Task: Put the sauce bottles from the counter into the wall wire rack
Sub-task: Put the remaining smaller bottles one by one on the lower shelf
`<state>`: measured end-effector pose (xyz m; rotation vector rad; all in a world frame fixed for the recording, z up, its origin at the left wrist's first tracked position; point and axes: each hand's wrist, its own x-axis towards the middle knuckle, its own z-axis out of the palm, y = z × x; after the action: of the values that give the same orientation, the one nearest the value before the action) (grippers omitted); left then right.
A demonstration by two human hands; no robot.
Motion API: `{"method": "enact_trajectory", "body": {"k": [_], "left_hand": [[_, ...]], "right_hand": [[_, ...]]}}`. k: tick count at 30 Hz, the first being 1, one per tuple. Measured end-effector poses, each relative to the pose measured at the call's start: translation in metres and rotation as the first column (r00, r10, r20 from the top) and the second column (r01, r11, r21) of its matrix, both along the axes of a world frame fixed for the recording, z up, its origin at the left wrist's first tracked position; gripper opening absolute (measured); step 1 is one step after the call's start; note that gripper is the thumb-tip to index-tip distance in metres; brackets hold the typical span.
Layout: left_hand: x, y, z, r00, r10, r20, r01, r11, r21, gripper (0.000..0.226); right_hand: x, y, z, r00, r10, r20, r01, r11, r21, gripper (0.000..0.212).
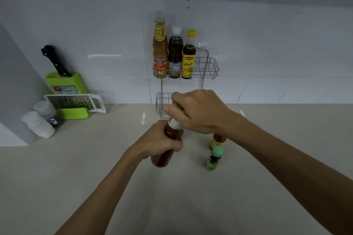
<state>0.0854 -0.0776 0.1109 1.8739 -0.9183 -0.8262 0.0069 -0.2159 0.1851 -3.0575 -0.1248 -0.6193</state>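
Note:
A red sauce bottle [172, 131] is held above the counter, tilted, in front of the wire rack's lower basket [159, 104]. My left hand [164, 141] wraps its body and my right hand [198, 111] covers its cap and neck. The wall wire rack's upper basket [210, 67] holds three bottles at its left: a tan sauce bottle [160, 47], a dark bottle with a white cap [175, 53] and a dark yellow-capped bottle [188, 55]. On the counter stand a small green-capped bottle [214, 159] and, behind it, a red bottle with a yellow label [217, 140], partly hidden by my right forearm.
At the left wall stand a green knife block with a black-handled knife [64, 80], a grater on a green tray [76, 103] and two white-capped shakers [41, 122]. The beige counter [95, 158] runs to the tiled wall.

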Motion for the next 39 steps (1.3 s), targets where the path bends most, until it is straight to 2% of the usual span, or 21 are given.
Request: {"method": "enact_trajectory", "body": {"k": [2,3,6,8,9,11,13,15,16,18,20,21,22,24,26,28,30,34,36,39], "left_hand": [[0.005,-0.003,0.003,0.993,-0.114,-0.038,0.114,0.993,0.005,0.018],[0.004,-0.006,0.004,0.995,-0.097,-0.02,0.098,0.995,0.01,0.019],[-0.006,-0.019,0.0,0.979,0.163,0.121,-0.166,0.986,0.018,0.02],[-0.007,-0.024,-0.003,0.952,0.261,0.16,-0.266,0.964,0.009,0.019],[-0.004,-0.023,-0.002,0.965,0.228,0.131,-0.234,0.972,0.029,0.019],[0.006,-0.017,0.004,0.998,-0.035,-0.048,0.038,0.998,0.06,0.018],[0.009,-0.011,0.012,0.917,-0.305,-0.256,0.316,0.949,-0.001,0.021],[0.009,-0.009,0.015,0.87,-0.366,-0.329,0.379,0.925,-0.028,0.023],[0.007,-0.011,0.014,0.897,-0.318,-0.307,0.329,0.944,-0.015,0.022],[0.002,-0.017,0.01,0.984,-0.092,-0.151,0.101,0.993,0.056,0.019],[-0.003,-0.022,0.005,0.992,0.124,-0.016,-0.122,0.987,0.104,0.016],[-0.006,-0.024,0.003,0.988,0.153,-0.027,-0.15,0.984,0.1,0.016],[-0.008,-0.024,0.001,0.988,0.136,-0.075,-0.13,0.988,0.085,0.016],[-0.008,-0.022,0.002,0.977,0.0,-0.214,0.006,1.0,0.028,0.017],[-0.002,-0.017,0.005,0.914,-0.196,-0.356,0.189,0.98,-0.054,0.019],[0.004,-0.013,0.008,0.813,-0.354,-0.462,0.337,0.934,-0.121,0.022],[0.003,-0.011,0.011,0.769,-0.408,-0.492,0.399,0.908,-0.129,0.024],[-0.004,-0.015,0.009,0.946,-0.161,-0.282,0.162,0.987,-0.021,0.02],[-0.008,-0.016,0.004,0.976,-0.061,-0.211,0.061,0.998,-0.007,0.017],[-0.013,-0.019,0.0,0.983,0.154,-0.101,-0.156,0.988,-0.018,0.021]], "right_hand": [[-0.003,-0.008,0.003,0.994,0.102,0.036,-0.1,0.993,-0.057,0.042],[-0.003,-0.01,0.001,0.994,0.093,0.065,-0.088,0.993,-0.079,0.04],[-0.001,-0.012,-0.008,0.987,-0.08,0.14,0.094,0.991,-0.097,0.037],[0.001,-0.011,-0.011,0.977,-0.171,0.13,0.182,0.98,-0.081,0.039],[0.001,-0.011,-0.011,0.978,-0.18,0.1,0.187,0.981,-0.057,0.041],[0.001,-0.012,-0.008,0.993,-0.115,0.031,0.115,0.993,0.014,0.045],[0.0,-0.01,-0.007,0.998,0.014,0.063,-0.017,0.999,0.039,0.045],[0.001,-0.01,-0.011,0.987,0.067,0.148,-0.072,0.997,0.031,0.042],[0.002,-0.012,-0.014,0.979,0.053,0.198,-0.062,0.997,0.039,0.039],[0.003,-0.014,-0.02,0.963,-0.017,0.269,-0.007,0.996,0.086,0.036],[0.003,-0.016,-0.024,0.955,-0.115,0.275,0.073,0.985,0.156,0.036],[0.003,-0.015,-0.025,0.952,-0.168,0.258,0.132,0.98,0.149,0.036],[0.004,-0.014,-0.025,0.952,-0.216,0.219,0.194,0.974,0.116,0.037],[0.009,-0.012,-0.017,0.97,-0.237,0.057,0.231,0.968,0.101,0.042],[0.01,-0.01,-0.007,0.982,-0.144,-0.121,0.171,0.95,0.262,0.053],[0.009,-0.008,-0.003,0.991,-0.051,-0.121,0.094,0.918,0.384,0.056],[0.007,-0.006,-0.005,0.997,-0.04,-0.061,0.06,0.926,0.374,0.051],[0.011,-0.004,-0.007,0.984,-0.18,-0.003,0.178,0.97,0.164,0.038],[0.013,-0.002,-0.005,0.976,-0.217,-0.016,0.216,0.964,0.153,0.033],[0.021,-0.003,-0.001,0.966,-0.258,-0.031,0.259,0.949,0.179,0.04]]}}
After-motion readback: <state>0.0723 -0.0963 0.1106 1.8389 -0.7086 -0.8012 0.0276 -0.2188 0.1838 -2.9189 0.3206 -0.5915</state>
